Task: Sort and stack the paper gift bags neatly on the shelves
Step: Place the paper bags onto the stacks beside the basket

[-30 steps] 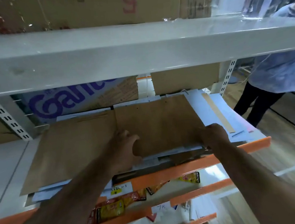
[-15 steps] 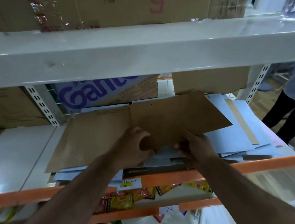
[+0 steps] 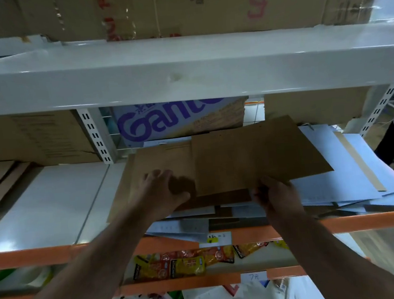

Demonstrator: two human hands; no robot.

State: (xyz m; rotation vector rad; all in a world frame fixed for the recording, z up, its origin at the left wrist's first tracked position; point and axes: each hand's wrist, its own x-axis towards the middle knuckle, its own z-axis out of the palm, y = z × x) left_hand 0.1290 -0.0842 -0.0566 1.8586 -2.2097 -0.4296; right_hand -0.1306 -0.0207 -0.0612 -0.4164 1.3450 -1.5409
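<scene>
Brown kraft paper, laid flat: the top bag (image 3: pixel 251 159) lies askew on the shelf (image 3: pixel 364 222), overlapping the left bag (image 3: pixel 159 162) and the blue bags (image 3: pixel 332 185). Your right hand (image 3: pixel 277 193) pinches its near edge. Your left hand (image 3: pixel 162 191) curls on the left bag; whether it grips, I cannot tell. You seem to be squaring the brown stack. Next, swing the top bag leftward until the edges match.

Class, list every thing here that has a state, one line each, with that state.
left hand, curled over left brown bag, grip unclear
right hand, pinching near edge of right brown bag
right brown bag, folded flat, askew atop the pile
left brown bag, lying flat
pale bags, jumbled
</scene>
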